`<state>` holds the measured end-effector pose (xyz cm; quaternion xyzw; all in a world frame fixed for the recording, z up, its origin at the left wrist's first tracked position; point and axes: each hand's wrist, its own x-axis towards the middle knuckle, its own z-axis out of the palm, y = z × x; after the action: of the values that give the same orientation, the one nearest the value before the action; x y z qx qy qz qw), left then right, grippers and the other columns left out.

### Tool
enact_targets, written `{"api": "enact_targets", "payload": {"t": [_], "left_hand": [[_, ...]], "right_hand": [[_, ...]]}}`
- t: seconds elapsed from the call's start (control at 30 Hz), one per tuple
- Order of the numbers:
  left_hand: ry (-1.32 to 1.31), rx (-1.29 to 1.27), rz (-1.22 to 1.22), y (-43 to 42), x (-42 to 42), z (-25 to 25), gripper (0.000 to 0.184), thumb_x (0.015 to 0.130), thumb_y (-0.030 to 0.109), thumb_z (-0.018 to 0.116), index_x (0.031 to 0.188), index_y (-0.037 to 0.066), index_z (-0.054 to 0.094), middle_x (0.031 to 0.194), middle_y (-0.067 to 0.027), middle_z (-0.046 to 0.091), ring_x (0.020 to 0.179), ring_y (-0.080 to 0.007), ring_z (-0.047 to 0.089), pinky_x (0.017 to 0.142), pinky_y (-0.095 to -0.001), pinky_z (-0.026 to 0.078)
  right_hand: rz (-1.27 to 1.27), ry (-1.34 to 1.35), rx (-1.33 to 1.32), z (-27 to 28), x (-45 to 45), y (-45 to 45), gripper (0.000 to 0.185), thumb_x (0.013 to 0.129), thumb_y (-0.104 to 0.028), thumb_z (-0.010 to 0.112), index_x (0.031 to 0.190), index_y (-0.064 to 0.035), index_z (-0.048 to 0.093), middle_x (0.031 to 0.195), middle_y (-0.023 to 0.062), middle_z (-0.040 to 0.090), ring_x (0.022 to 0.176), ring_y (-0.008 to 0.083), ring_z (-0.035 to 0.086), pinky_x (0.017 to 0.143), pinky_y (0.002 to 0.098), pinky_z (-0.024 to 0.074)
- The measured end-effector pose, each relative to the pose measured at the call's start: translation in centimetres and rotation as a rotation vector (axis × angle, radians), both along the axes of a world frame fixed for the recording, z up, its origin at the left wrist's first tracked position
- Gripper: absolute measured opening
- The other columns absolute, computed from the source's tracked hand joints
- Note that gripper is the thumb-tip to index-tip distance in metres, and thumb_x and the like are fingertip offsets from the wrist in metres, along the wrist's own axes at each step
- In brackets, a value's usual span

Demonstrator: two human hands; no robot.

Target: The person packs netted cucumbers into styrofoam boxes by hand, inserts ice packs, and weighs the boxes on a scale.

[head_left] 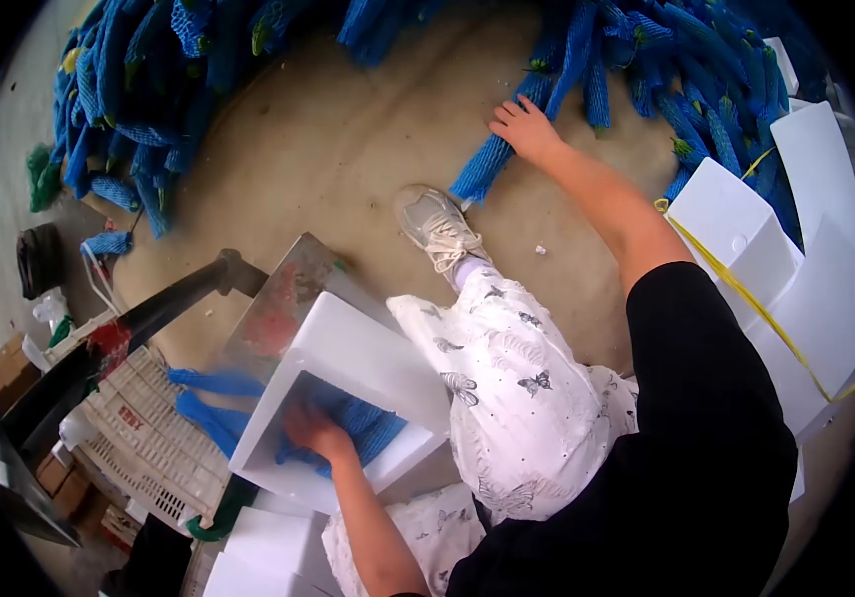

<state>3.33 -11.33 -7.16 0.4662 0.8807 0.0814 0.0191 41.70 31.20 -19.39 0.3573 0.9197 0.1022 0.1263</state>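
My right hand (525,127) reaches forward to a long item in blue foam netting (487,167) on the floor, its fingers closed round the upper part. Inside a white foam box (353,338), my left hand (314,428) is at several blue-netted items (373,428); its fingers are blurred and partly hidden against them. The box stands tilted on a metal surface (298,269) beside my leg. Two more blue-netted pieces (213,418) lie left of the box, over a pale plastic crate (154,428).
Heaps of blue-netted items lie at the upper left (139,90) and upper right (706,80). White foam boxes (736,229) with a yellow strap (746,294) stand at the right. A dark metal bar (169,298) crosses the left side. More white foam (268,552) is at the bottom.
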Motion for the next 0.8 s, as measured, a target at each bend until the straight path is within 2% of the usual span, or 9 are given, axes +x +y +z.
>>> {"api": "enact_targets", "payload": {"t": [0.07,0.2,0.3,0.43,0.5,0.57,0.63,0.7,0.8], "left_hand": [[-0.056,-0.029,0.059,-0.2,0.1,0.1,0.030,0.093,0.023,0.048,0.110,0.002,0.059,0.109,-0.0199,0.058,0.101,-0.0385,0.051,0.090,-0.0465,0.037],[-0.063,0.023,0.052,0.0,0.3,-0.1,0.025,0.087,0.021,0.055,0.107,0.006,0.059,0.111,-0.0165,0.056,0.104,-0.0371,0.050,0.091,-0.0484,0.037],[-0.074,0.038,0.115,-0.3,0.9,-0.1,0.028,0.088,0.025,0.056,0.111,0.010,0.058,0.115,-0.0142,0.055,0.110,-0.0334,0.049,0.104,-0.0495,0.030],[-0.105,0.064,0.110,-0.6,1.9,0.6,0.037,0.090,0.028,0.053,0.122,0.009,0.052,0.121,-0.0149,0.053,0.117,-0.0340,0.046,0.106,-0.0514,0.026],[-0.087,0.049,0.144,-1.0,2.2,-0.7,0.041,0.091,0.030,0.051,0.126,0.009,0.050,0.124,-0.0159,0.052,0.120,-0.0352,0.045,0.106,-0.0519,0.026],[-0.459,-0.145,0.246,0.9,2.4,4.8,0.047,0.095,0.033,0.045,0.135,0.008,0.043,0.134,-0.0190,0.045,0.127,-0.0376,0.038,0.106,-0.0524,0.025],[-0.406,0.081,0.224,0.7,2.4,4.7,0.050,0.092,0.033,0.050,0.135,0.008,0.043,0.135,-0.0187,0.044,0.128,-0.0365,0.037,0.106,-0.0520,0.025],[-0.269,0.013,0.200,-0.8,2.3,1.7,0.054,0.089,0.031,0.057,0.135,0.008,0.042,0.134,-0.0173,0.044,0.128,-0.0344,0.037,0.108,-0.0514,0.023],[-0.350,0.039,0.153,-1.2,2.3,0.9,0.058,0.090,0.037,0.052,0.137,0.006,0.038,0.136,-0.0154,0.044,0.131,-0.0322,0.032,0.110,-0.0532,0.016]], "right_hand": [[-0.047,-0.046,-0.405,4.3,0.0,0.6,0.036,0.074,-0.029,0.067,0.105,-0.0133,0.057,0.112,0.0068,0.059,0.113,0.0263,0.053,0.094,0.0414,0.0438],[-0.626,0.583,-0.428,10.9,-2.0,-4.1,0.054,0.072,-0.042,0.070,0.113,-0.0097,0.055,0.095,0.0164,0.066,0.089,0.0328,0.065,0.077,0.0421,0.0501],[-0.213,0.998,-0.445,17.4,-8.8,-5.5,0.065,0.077,-0.038,0.073,0.129,-0.0127,0.043,0.095,0.0155,0.068,0.088,0.0325,0.067,0.075,0.0394,0.0526],[0.629,0.979,-0.656,28.8,-22.3,-12.7,0.082,0.078,-0.014,0.074,0.142,-0.0233,0.023,0.120,0.0180,0.051,0.091,0.0357,0.064,0.077,0.0371,0.0541],[0.887,0.793,-0.737,32.0,-27.8,-18.8,0.078,0.081,-0.010,0.066,0.146,-0.0239,0.024,0.113,0.0144,0.050,0.088,0.0335,0.061,0.073,0.0397,0.0528],[1.196,0.667,-0.592,30.0,-32.2,-24.7,0.065,0.089,-0.012,0.055,0.143,-0.0348,0.028,0.115,0.0120,0.050,0.093,0.0270,0.060,0.074,0.0382,0.0529],[1.322,0.601,-0.468,25.9,-34.8,-28.4,0.063,0.089,-0.014,0.057,0.141,-0.0369,0.030,0.116,0.0125,0.050,0.094,0.0257,0.060,0.074,0.0359,0.0526],[1.189,0.263,-0.502,20.6,-35.9,-28.6,0.065,0.084,-0.014,0.059,0.140,-0.0333,0.033,0.121,0.0130,0.051,0.108,0.0265,0.057,0.087,0.0347,0.0496],[1.048,0.457,-0.308,15.9,-33.5,-29.3,0.051,0.081,-0.020,0.058,0.131,-0.0265,0.047,0.129,0.0080,0.048,0.116,0.0241,0.051,0.096,0.0356,0.0427]]}}
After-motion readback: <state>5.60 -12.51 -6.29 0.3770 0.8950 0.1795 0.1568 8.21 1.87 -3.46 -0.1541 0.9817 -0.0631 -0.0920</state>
